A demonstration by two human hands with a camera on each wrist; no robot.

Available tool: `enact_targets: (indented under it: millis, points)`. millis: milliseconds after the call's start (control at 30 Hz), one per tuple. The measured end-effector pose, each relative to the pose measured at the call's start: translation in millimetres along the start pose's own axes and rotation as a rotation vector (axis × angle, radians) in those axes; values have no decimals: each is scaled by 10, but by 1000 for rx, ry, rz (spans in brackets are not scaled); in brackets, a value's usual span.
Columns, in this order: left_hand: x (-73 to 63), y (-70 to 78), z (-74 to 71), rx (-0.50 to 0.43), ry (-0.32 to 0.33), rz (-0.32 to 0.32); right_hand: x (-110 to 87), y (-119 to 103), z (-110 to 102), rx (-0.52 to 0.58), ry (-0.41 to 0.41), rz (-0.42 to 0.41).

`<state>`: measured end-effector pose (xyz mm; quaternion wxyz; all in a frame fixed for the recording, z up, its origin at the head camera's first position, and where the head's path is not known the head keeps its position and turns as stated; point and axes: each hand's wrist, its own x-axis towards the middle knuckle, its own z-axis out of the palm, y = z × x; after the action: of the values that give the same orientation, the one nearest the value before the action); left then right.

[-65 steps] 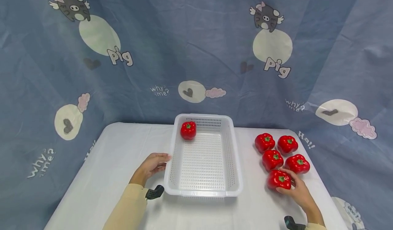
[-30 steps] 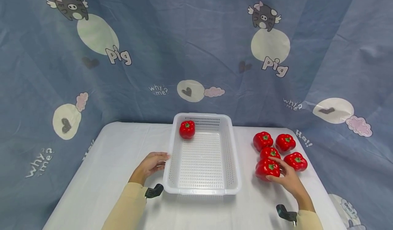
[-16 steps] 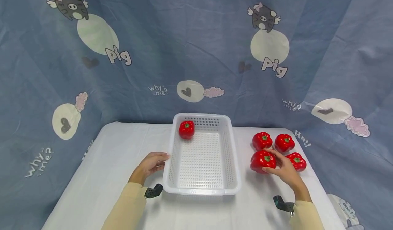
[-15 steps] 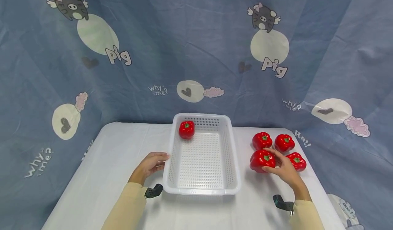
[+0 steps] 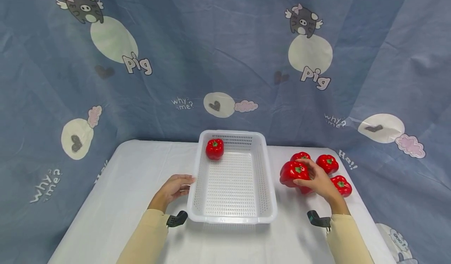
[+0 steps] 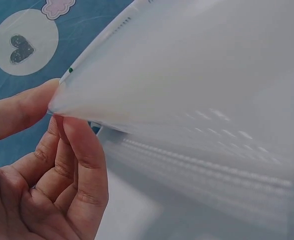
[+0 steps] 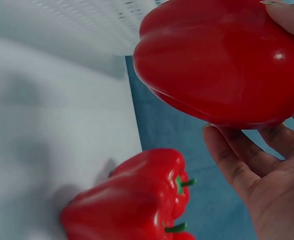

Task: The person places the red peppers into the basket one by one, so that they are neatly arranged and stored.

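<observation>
My right hand (image 5: pixel 320 180) grips a red bell pepper (image 5: pixel 294 173) between thumb and fingers, raised over the other peppers. In the right wrist view that bell pepper (image 7: pixel 219 62) fills the top, with fingertips at its underside. My left hand (image 5: pixel 175 189) pinches the left rim of a white perforated plastic basket (image 5: pixel 270 193). The left wrist view shows thumb and forefinger on the basket's edge (image 6: pixel 94 47). One bell pepper (image 5: pixel 215 149) sits inside the basket at its back left corner.
Right of the basket several bell peppers stand on the white table (image 5: pixel 239 244): one at the back right (image 5: pixel 327 163), one on the right (image 5: pixel 341 186), others partly hidden behind the held one. A blue printed curtain (image 5: pixel 225 52) hangs behind the table.
My right hand has lifted the nearest bell pepper and carried it left and toward the back, over the others. My left hand stays on the basket rim.
</observation>
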<state>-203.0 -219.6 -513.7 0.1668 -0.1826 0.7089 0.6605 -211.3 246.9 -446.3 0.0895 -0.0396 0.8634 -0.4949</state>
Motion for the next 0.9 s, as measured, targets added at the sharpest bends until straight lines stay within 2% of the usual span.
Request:
enact_targets:
  millis: [400, 600, 833, 900]
  points:
    - [7, 13, -2, 4, 11, -12, 226, -180, 59, -11, -52, -54]
    - [2, 3, -1, 1, 11, -9, 315, -274, 83, 9, -75, -44]
    - [4, 16, -5, -11, 5, -12, 408, -393, 133, 46, -98, 23]
    - [-2, 19, -9, -10, -4, -7, 447, -422, 160, 49, -101, 17]
